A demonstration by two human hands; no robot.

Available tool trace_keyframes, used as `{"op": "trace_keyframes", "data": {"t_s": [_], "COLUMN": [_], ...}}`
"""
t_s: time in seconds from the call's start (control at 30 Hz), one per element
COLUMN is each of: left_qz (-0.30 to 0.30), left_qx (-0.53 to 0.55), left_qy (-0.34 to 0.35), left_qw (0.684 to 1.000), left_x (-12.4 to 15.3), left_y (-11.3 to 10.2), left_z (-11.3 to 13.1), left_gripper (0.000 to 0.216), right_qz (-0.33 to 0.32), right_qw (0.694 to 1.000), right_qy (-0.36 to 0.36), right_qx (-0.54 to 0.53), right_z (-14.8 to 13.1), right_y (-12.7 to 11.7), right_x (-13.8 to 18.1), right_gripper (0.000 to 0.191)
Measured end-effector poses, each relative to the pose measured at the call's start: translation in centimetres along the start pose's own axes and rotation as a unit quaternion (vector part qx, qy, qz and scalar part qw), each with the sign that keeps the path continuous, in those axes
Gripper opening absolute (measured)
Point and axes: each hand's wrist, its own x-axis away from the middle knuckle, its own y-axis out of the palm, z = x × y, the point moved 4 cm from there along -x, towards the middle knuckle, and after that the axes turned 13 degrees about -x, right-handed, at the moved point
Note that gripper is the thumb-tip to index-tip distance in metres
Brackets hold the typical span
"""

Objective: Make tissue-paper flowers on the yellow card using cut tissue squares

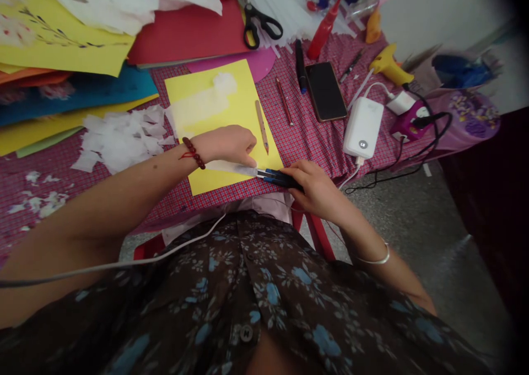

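My left hand (233, 144) is over a yellow sheet of paper (204, 183), its fingers curled and pinched at the edge of a thin white strip (225, 167). In my right hand (316, 185) is a blue and black utility knife (273, 175), its metal tip pointing left and meeting the strip's right end. A pencil (262, 126) lies on the yellow sheet, right of my left hand. Farther up the sheet are a pale paper strip (198, 110) and a crumpled white tuft (225, 82).
White paper scraps (124, 138) are heaped left of the sheet. Beyond it lie black scissors (258, 25) and red paper (185, 33). To the right are a phone (326, 91), a white power bank (363, 127), a yellow glue gun (390, 66) and cables.
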Motion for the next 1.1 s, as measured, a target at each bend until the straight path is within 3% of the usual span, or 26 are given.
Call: {"op": "trace_keyframes", "data": {"t_s": [0.23,0.57,0.77,0.9,1.1], "left_qz": [-0.021,-0.001,-0.033,-0.051,-0.025], "left_qx": [-0.019,-0.017,0.071,0.074,0.053], "left_qy": [-0.013,-0.009,0.036,0.026,0.031], "left_qw": [1.0,1.0,0.996,0.996,0.998], "left_x": [0.4,0.2,0.9,1.6,1.6], "left_y": [-0.4,0.1,0.6,1.2,1.3], "left_z": [0.5,0.3,-1.9,-3.8,-3.5], "left_gripper": [0.039,0.033,0.022,0.02,0.024], "right_qz": [0.004,0.017,0.02,0.022,0.023], "right_qw": [1.0,0.999,1.0,0.999,1.0], "right_qy": [-0.014,0.004,-0.007,-0.013,-0.005], "right_qx": [-0.027,-0.033,-0.022,-0.021,-0.014], "right_z": [-1.0,-1.3,-1.2,-1.3,-1.4], "right_y": [0.9,1.4,1.3,1.3,1.2], "right_x": [0.6,2.8,2.5,2.5,2.5], "right_gripper": [0.045,0.045,0.042,0.042,0.042]}}
